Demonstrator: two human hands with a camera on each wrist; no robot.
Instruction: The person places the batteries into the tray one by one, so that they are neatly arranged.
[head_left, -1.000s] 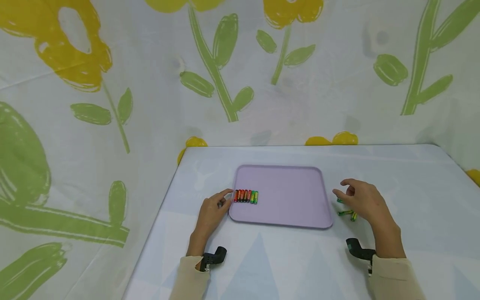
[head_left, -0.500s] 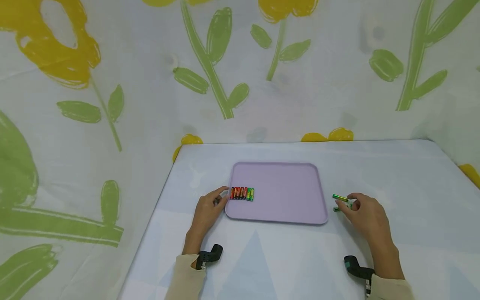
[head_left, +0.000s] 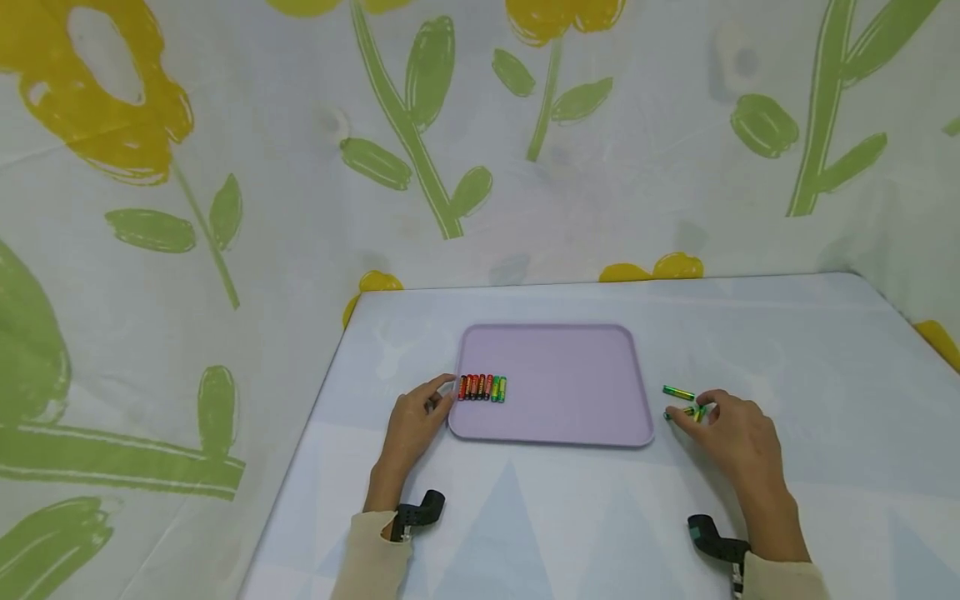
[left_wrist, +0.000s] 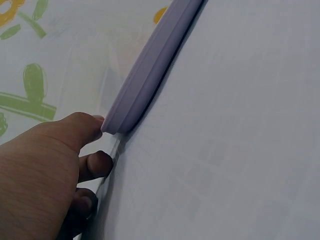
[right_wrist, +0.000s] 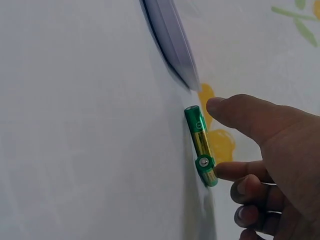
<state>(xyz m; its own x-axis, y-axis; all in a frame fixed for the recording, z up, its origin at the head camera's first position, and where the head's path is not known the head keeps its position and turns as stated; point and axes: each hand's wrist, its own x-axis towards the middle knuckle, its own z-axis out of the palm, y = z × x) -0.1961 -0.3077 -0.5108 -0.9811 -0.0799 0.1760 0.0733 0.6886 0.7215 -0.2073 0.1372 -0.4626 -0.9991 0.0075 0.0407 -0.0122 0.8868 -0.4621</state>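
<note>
My left hand is at the left edge of a lilac tray, with a fingertip against its rim in the left wrist view. On the tray, red-and-black batteries stand in a row beside two green batteries. To the right of the tray my right hand is over loose green-and-gold batteries on the table. In the right wrist view its thumb is apart from the battery, and a fingertip is at the battery's near end. The right hand's other fingers are curled and partly hide the batteries.
The tray lies flat on a pale table with faint triangles. Behind the table hangs a white cloth printed with yellow flowers and green leaves. Black wrist cameras are strapped at both sleeves.
My right hand has come down toward the table's near side, uncovering the farthest loose battery. My left hand stays at the tray's edge. The head view has shifted slightly.
</note>
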